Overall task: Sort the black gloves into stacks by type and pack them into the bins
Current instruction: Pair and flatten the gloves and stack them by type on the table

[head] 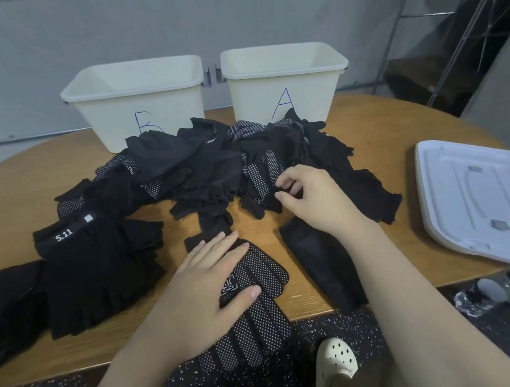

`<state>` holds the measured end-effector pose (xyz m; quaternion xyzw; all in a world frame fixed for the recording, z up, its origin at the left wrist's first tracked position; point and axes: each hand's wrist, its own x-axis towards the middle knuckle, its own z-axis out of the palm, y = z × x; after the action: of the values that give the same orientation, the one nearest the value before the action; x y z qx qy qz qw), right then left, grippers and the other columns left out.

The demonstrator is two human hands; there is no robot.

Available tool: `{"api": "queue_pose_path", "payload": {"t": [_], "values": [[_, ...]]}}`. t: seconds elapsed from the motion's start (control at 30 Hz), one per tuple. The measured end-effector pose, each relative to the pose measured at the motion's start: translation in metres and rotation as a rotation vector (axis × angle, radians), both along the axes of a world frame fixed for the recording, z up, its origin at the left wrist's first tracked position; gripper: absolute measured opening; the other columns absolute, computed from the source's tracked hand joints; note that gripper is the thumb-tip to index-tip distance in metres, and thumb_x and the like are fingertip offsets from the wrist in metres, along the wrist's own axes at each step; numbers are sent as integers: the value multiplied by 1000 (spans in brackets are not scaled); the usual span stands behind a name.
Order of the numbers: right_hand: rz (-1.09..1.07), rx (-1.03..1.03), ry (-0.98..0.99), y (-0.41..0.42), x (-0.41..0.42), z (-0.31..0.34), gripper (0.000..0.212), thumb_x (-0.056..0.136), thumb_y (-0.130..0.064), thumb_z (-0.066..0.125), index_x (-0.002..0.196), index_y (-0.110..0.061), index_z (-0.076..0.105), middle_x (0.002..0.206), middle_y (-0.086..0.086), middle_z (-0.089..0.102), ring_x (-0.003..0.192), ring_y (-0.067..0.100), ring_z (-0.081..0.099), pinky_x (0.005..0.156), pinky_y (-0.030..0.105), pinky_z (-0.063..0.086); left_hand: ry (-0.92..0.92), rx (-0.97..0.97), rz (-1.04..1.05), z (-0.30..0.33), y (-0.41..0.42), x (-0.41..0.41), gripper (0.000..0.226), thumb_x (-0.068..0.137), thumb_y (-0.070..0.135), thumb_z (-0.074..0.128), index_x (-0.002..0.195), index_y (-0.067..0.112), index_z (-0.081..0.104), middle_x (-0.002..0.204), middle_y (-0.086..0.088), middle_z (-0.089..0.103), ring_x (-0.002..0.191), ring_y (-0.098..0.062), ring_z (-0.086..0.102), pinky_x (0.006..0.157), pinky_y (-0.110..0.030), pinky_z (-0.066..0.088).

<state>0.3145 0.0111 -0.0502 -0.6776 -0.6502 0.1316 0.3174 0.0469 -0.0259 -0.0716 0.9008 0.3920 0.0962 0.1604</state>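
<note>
Pinching a dotted glove point(264, 174) in the pile at 12 o'clock, right hand point(313, 199); left hand point(205, 278) flat, fingers spread, pressing dotted stack point(258, 313) at 6 o'clock.

Glove heap point(202, 167): black, tangled, plain and white-dotted mixed, spread before both bins.
Dotted glove point(257, 304): laid flat at the table's near edge, fingers hanging over it.
Plain stack point(100, 268): piled at left, "5.11" tag on top.
Bin B point(137, 95): white, upright, back left.
Bin A point(284, 79): white, upright, back right, beside bin B.
</note>
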Motion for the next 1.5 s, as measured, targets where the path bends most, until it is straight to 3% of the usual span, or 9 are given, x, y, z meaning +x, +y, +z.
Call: {"api": "queue_pose_path", "payload": {"t": [0.23,0.4,0.47,0.73,0.87,1.0,1.13,1.27,1.5], "values": [[-205,-88,-77,26,-22,0,65,88,-51,73,141,-19,52,123,2,61,109,25,62,93,47,54,-12,-25,13,3,-3,1,80,91,79,22,162,41,20,168,27,2,150,14,-15,123,-18,-12],[-244,-13,-20,33,-25,-2,15,92,-37,73,98,-25,66,88,-3,65,87,25,65,78,41,55,9,-13,10,4,-2,1,76,96,77,25,162,42,18,168,27,0,149,14,-17,121,-17,-15],[-213,66,64,32,-25,2,22,94,-30,71,78,-26,57,69,-7,55,68,18,56,66,35,50,24,-14,6,4,-2,1,72,99,72,31,163,42,16,168,27,-2,148,14,-19,121,-17,-16],[4,307,603,12,-33,54,10,95,-18,71,90,-10,69,86,17,69,76,11,66,71,38,60,-38,-32,-10,5,-2,-4,68,100,67,39,161,40,25,167,28,4,148,17,-13,121,-13,-12],[75,364,748,-1,-40,72,4,96,-14,71,93,-11,70,84,-3,69,78,6,64,70,22,53,-196,-65,60,12,-4,-7,61,100,62,42,156,40,35,159,34,22,145,23,5,116,-5,2],[167,347,872,-14,-52,82,5,95,-14,71,95,-10,69,94,11,72,92,29,70,82,45,60,-555,-189,202,22,-7,-6,46,102,47,50,147,34,50,146,29,49,136,16,40,116,-16,30],[240,302,972,-25,-75,80,4,97,-8,68,93,-10,69,101,24,69,99,39,68,88,52,60,-1099,-747,412,33,-3,4,44,105,37,41,139,12,55,135,-8,68,120,-15,68,110,-37,50],[305,258,1061,-33,-98,73,2,93,-13,71,94,-13,72,103,19,69,99,34,66,84,43,59,-1370,-1171,451,43,-5,5,55,105,40,41,145,3,50,134,-19,67,125,-33,65,110,-47,48],[344,202,952,-44,-105,54,3,95,-2,67,95,1,67,98,18,63,93,28,63,82,38,59,-1439,-1070,371,51,-18,-17,33,110,22,41,126,3,63,128,-15,71,124,-29,66,103,-45,53]]}}
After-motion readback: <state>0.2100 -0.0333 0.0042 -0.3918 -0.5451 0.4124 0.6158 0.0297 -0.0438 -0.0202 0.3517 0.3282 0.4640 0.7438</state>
